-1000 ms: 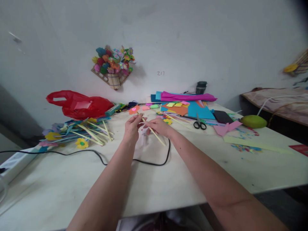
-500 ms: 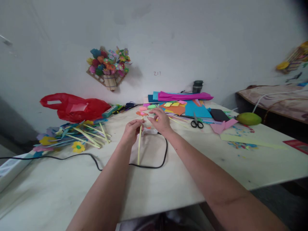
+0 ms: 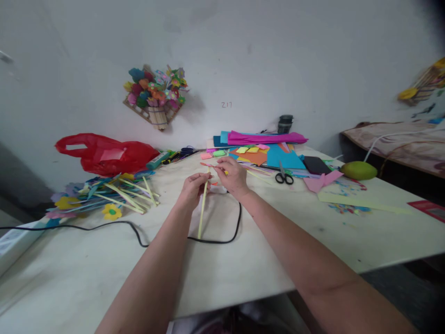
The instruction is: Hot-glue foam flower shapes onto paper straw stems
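Between the fingers of my left hand (image 3: 193, 187) is a pale yellow paper stem (image 3: 203, 211), held near its top and slanting down toward the table. My right hand (image 3: 233, 175) pinches an orange paper flower (image 3: 206, 163) by its edge, tilted just above the stem's upper end. Whether flower and stem touch, I cannot tell. Behind my hands lies a white glue gun (image 3: 218, 189), mostly hidden, with a black cord (image 3: 240, 213) looping round to the front.
Finished paper flowers (image 3: 113, 212) and stems are piled at left, before a red plastic bag (image 3: 104, 155). Scissors (image 3: 284, 177), a dark phone (image 3: 316, 165), coloured paper sheets (image 3: 285, 157) and a green mango (image 3: 359, 170) are at right. A power strip (image 3: 21, 243) sits at the left edge.
My right hand has closed on the orange flower, which was lying flat beyond my fingers, and tilted it up over the stem. My left hand keeps its hold on the stem.
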Demonstrator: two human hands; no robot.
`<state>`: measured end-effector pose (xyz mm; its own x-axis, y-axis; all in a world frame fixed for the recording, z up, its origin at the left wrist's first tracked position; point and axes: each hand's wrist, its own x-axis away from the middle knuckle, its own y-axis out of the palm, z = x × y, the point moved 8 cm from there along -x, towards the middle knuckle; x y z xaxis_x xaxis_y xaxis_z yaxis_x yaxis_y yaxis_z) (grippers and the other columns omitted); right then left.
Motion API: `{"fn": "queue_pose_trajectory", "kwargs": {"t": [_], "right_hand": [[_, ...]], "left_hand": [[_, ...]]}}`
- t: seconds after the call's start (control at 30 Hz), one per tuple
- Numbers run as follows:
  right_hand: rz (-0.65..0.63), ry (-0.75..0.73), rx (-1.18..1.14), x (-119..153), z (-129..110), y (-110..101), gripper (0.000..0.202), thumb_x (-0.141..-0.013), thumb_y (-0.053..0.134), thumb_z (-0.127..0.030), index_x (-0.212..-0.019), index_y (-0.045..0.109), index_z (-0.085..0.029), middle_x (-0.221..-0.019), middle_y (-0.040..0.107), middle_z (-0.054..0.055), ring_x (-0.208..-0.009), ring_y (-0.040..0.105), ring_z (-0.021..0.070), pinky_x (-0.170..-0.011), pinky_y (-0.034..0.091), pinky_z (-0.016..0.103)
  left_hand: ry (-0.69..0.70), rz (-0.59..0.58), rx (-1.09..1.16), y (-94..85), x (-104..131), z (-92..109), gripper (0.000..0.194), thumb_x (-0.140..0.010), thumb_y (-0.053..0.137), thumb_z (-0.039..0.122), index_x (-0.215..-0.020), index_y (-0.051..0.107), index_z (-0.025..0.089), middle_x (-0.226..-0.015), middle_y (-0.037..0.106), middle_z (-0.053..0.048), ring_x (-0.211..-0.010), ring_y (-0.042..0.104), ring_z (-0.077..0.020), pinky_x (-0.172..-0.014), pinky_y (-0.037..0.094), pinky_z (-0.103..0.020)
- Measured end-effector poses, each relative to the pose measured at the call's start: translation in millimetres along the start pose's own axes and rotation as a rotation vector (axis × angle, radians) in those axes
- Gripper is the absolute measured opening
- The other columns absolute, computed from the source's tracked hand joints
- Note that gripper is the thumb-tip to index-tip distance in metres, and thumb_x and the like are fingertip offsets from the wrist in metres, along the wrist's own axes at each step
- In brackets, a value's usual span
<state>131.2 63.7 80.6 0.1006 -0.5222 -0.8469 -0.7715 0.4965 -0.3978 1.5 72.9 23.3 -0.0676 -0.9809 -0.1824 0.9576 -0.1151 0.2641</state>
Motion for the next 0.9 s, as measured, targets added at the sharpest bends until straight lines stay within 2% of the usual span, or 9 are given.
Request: {"fn": "queue_pose_trajectory", "kwargs": {"t": [0.2, 0.37, 0.67, 0.9], "right_hand": [[-0.005, -0.054, 0.058, 1, -6, -1, 0.022, -0.084, 0.051, -0.031, -0.095, 0.066, -0.019, -0.107, 0.058, 0.009, -0.101, 0.050, 0.0212, -0.085, 0.041, 0.032], [0.001, -0.052, 0.060, -2, -8, -2, 0.021, -0.085, 0.050, -0.031, -0.090, 0.068, -0.021, -0.106, 0.059, 0.007, -0.099, 0.048, 0.0219, -0.086, 0.040, 0.034], [-0.004, 0.083, -0.029, -5, 11, 4, 0.016, -0.081, 0.056, -0.030, -0.080, 0.072, -0.025, -0.098, 0.065, 0.003, -0.092, 0.051, 0.0195, -0.080, 0.043, 0.033], [-0.012, 0.207, -0.198, -7, 22, 7, 0.015, -0.079, 0.057, -0.024, -0.070, 0.069, -0.020, -0.094, 0.067, 0.004, -0.093, 0.054, 0.0166, -0.082, 0.042, 0.030]], "left_hand": [[0.003, 0.001, -0.023, 2.7, 0, -1, 0.023, -0.060, 0.070, 0.035, -0.066, 0.064, 0.014, -0.045, 0.054, -0.001, -0.039, 0.044, -0.0083, -0.039, 0.029, -0.021], [0.002, -0.002, -0.055, 8.5, 2, -2, 0.022, -0.059, 0.070, 0.034, -0.064, 0.063, 0.014, -0.045, 0.054, -0.001, -0.040, 0.044, -0.0086, -0.040, 0.030, -0.021], [0.022, -0.003, -0.110, 14.1, 4, 0, 0.022, -0.059, 0.070, 0.035, -0.062, 0.061, 0.015, -0.044, 0.054, -0.001, -0.038, 0.043, -0.0082, -0.039, 0.027, -0.021], [0.036, -0.010, -0.169, 14.8, 3, 0, 0.024, -0.060, 0.070, 0.037, -0.062, 0.061, 0.015, -0.043, 0.053, 0.000, -0.037, 0.042, -0.0080, -0.040, 0.026, -0.021]]}}
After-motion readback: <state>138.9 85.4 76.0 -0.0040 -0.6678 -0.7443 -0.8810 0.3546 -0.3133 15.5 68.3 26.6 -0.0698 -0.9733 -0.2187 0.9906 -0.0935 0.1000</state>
